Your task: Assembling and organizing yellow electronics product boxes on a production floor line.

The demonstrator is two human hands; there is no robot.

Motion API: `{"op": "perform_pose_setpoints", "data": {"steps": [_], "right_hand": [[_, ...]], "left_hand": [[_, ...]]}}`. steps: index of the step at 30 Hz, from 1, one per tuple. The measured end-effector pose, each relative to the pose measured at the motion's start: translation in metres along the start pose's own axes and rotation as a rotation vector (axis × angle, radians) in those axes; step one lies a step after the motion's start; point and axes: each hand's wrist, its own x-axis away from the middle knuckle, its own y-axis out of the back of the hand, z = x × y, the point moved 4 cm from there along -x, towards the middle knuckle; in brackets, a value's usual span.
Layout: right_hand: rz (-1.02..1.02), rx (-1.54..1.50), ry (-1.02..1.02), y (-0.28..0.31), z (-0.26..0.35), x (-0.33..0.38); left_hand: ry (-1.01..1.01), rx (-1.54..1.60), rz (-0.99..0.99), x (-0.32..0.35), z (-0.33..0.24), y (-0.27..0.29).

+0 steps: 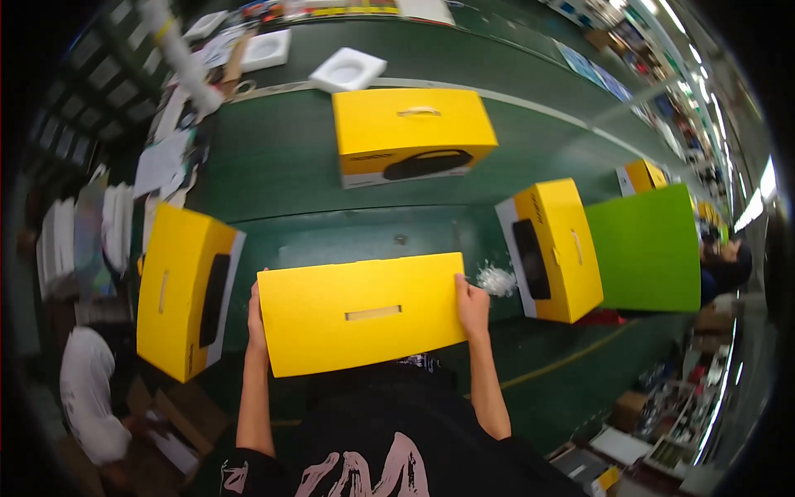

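Observation:
A yellow carton point(364, 344) with a handle slot in its top is held between my two hands, close in front of my body. My left hand point(256, 319) presses on its left end, the fingers mostly hidden behind the edge. At the right end, my right hand point(473, 306) grips the corner with the thumb on the top face. Another yellow carton point(414, 124) with a white handle stands beyond it. A third yellow carton point(571, 248) is to the right, and a similar yellow carton point(170, 282) stands to the left.
A green panel point(650, 248) stands beside the right carton. Crumpled clear plastic point(497, 280) lies near my right hand. White foam pieces point(348, 69) rest at the back of the green worktable point(273, 178). A person in a white top point(89, 389) is at the lower left.

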Motion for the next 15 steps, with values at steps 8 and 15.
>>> {"op": "perform_pose_setpoints", "data": {"steps": [8, 15], "right_hand": [[0.133, -0.038, -0.013, 0.028, -0.014, 0.009], [0.208, -0.38, -0.152, 0.037, -0.092, 0.027]], "left_hand": [[-0.361, -0.831, -0.214, 0.031, -0.131, -0.155], [-0.431, 0.036, 0.405, 0.148, -0.243, -0.187]]}}
